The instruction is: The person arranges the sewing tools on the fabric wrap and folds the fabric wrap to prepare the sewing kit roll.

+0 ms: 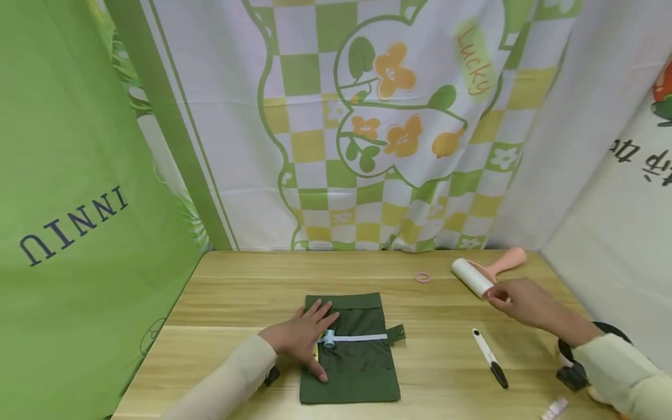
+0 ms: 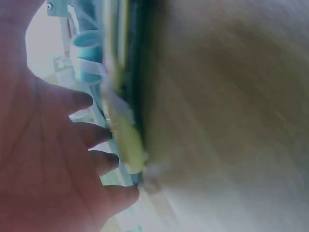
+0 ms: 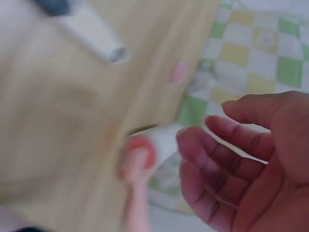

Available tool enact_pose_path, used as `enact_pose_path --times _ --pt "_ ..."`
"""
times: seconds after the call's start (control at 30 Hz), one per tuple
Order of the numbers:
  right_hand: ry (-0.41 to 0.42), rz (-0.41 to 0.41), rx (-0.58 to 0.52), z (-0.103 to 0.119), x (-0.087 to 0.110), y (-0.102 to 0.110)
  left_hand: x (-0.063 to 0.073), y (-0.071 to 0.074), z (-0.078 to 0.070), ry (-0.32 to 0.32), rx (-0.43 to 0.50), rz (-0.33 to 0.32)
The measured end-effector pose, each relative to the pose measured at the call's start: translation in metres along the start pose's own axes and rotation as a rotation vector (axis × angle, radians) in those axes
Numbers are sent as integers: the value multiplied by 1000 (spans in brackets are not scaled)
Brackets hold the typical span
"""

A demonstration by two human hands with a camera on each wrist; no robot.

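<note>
Well, left hand: I see, from far off, the left hand [image 1: 301,338] lying with its fingers spread on the left side of the green case [image 1: 362,385]. It grips nothing.
Right hand: the right hand [image 1: 527,302] is at the near end of the roller [image 1: 472,278], fingers loosely bent, with nothing in them. I cannot tell if a fingertip touches it. My two hands are well apart.
Green case: it lies flat on the table [image 1: 236,291], with its flap [image 1: 396,333] sticking out to the right.
Blue tube: this little blue tube [image 1: 329,338] sits on the white band [image 1: 362,338] across the case, just beside my left fingers. A yellow thing [image 2: 128,145] shows at the case's edge.
Roller: it lies at the back right, and its pink handle [image 1: 509,261] points away from my hand.
Roller trouble: I think a poke at the end could make it roll off sideways. If its paper is sticky, it might cling to my fingers.
Case trouble: if my left hand slides, the case could bunch up or the tube could shift.
Cutter trouble: the black-and-white cutter [image 1: 488,356] lies near my right arm, so a low sleeve [image 1: 614,364] might knock it.
</note>
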State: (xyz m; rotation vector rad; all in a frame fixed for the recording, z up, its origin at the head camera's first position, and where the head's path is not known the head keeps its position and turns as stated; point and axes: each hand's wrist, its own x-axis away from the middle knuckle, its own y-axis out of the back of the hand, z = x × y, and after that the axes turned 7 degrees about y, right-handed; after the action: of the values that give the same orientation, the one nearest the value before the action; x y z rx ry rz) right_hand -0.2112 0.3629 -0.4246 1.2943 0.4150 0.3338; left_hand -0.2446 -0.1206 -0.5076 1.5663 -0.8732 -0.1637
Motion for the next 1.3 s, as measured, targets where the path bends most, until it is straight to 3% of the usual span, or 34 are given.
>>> enact_pose_path --times 0.1,0.23,0.33,0.5,0.73,0.83,0.93,1.1,1.2,1.3 --pt "-46 61 -31 -13 17 -13 1 -1 3 -1 -18 10" --pt "-72 111 -99 -16 26 -32 2 -2 5 -6 -31 1" --pt "-91 132 -147 -13 28 -46 3 -4 3 -2 -30 0" --pt "-206 183 -195 -1 29 -65 0 -10 1 -18 -14 16" --pt "-339 200 -216 17 19 -66 -5 -7 5 -64 -3 -12" --pt "-372 240 -281 28 6 -64 -1 -5 13 -61 27 -11" --pt "-350 265 -363 36 -13 -54 4 -4 19 -57 54 5" --pt "-189 257 -494 49 -51 -19 3 2 19 -77 63 13" --pt "-119 246 -544 68 -79 0 1 3 16 -76 57 18" --pt "-76 210 -533 94 -107 4 -1 0 11 -67 60 35"
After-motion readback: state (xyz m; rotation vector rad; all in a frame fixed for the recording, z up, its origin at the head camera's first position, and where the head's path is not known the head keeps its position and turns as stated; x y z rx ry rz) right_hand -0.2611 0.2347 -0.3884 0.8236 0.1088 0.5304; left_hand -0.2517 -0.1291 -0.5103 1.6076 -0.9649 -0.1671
